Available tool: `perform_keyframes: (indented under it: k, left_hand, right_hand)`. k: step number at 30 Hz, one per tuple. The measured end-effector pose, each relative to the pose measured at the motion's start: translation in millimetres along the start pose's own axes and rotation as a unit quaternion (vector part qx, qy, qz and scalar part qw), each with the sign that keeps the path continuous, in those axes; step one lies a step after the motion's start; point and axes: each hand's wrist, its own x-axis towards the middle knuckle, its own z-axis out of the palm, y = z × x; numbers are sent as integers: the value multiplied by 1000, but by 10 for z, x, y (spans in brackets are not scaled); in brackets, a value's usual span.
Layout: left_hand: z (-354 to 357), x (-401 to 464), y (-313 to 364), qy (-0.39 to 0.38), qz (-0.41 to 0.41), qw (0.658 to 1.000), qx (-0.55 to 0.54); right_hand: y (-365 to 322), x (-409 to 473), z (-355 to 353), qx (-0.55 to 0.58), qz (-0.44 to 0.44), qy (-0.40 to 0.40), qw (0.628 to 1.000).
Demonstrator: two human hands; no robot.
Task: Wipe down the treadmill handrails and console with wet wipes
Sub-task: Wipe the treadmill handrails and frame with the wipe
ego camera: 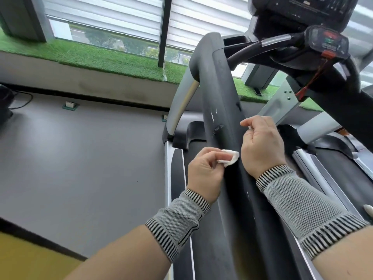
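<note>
Two hands, left hand [203,174] pinching one wipe [289,158], one handrail [224,93]

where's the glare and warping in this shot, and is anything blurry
Head view: daylight through the window blinds washes out the upper frame, and a bright streak glints on the silver upright; the wide-angle lens bows the black handrail and tilts the floor; the console at the top edge is dim and soft, while the left hand, its wet wipe and the right hand look fairly sharp.

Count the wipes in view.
2: one wipe pinched in the left hand; a small bit of another wipe shows in the right hand, mostly hidden.
</note>
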Motion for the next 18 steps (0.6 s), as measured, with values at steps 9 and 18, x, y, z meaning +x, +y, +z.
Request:
perform_keyframes:
  k: [9, 18]
  left_hand:
    - [196, 909, 18, 57, -129, 990, -2]
    - [62, 440, -110, 23, -10, 1000, 14]
  right_hand:
    - [8, -2, 5, 4, -14, -10, 1000]
    - [6, 247, -43, 29, 15, 0, 999]
